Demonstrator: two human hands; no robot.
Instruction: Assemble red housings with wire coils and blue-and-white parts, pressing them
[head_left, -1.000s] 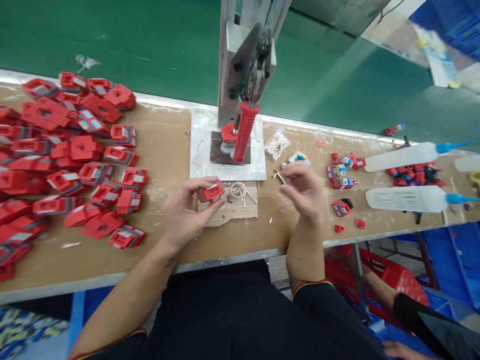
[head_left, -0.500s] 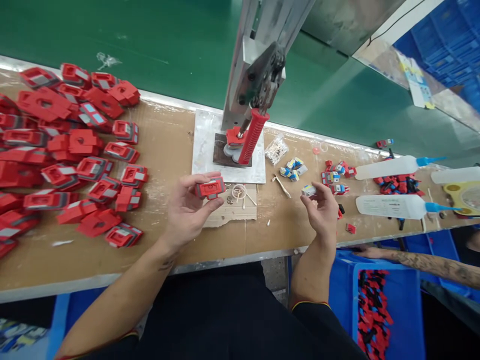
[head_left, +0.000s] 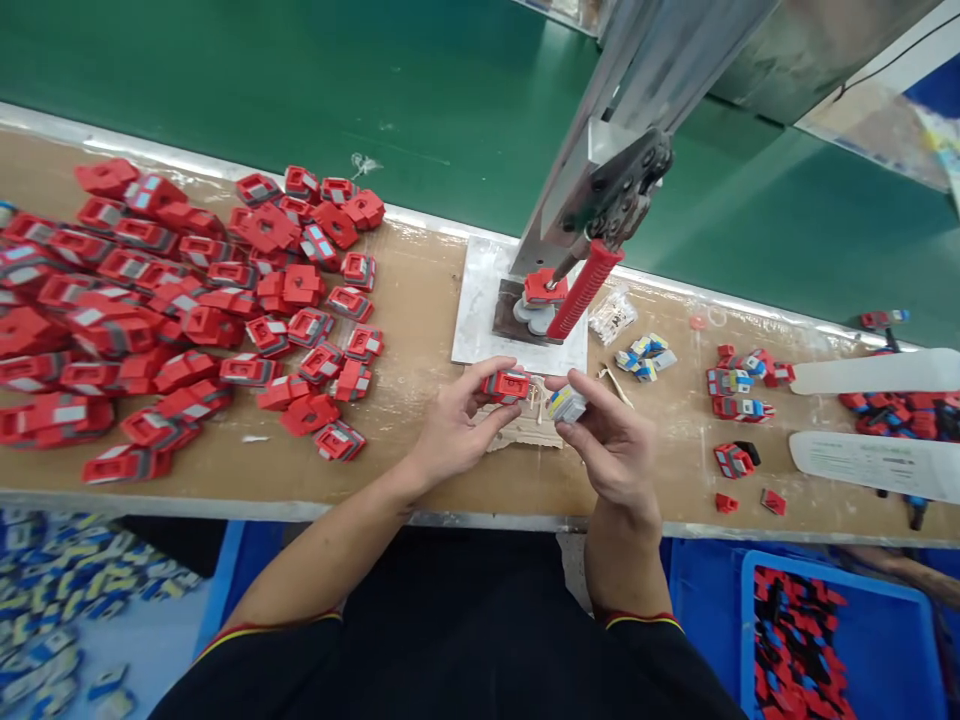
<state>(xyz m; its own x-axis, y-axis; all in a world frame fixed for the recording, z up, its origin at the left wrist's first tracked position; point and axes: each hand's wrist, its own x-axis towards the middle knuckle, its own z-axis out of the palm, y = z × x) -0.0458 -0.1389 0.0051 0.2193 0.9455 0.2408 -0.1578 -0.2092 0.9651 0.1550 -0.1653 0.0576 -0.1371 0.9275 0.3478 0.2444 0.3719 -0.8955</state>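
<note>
My left hand (head_left: pixel 454 430) pinches a small red plastic part (head_left: pixel 507 384) with a grey face, just above the workbench (head_left: pixel 420 470). My right hand (head_left: pixel 611 440) holds a small white part with blue and yellow (head_left: pixel 565 404) close beside it, a few centimetres to the right. Both hands hover over a scrap of cardboard in front of a hand press (head_left: pixel 592 200) with a red-grip lever (head_left: pixel 583 290). A red part (head_left: pixel 544 288) sits in the press on its white base plate (head_left: pixel 480 320).
A big pile of red parts (head_left: pixel 172 290) covers the bench's left half. Small white-blue-yellow parts (head_left: pixel 645 355), assembled red pieces (head_left: pixel 739 385) and white bottles (head_left: pixel 870 462) lie to the right. A blue bin of red and black parts (head_left: pixel 795 640) stands below right; another bin of parts (head_left: pixel 45 620) is lower left.
My right hand, holding the small white part, came left toward my left hand. My left hand kept its red part. The camera shifted, so the scene slid right.
</note>
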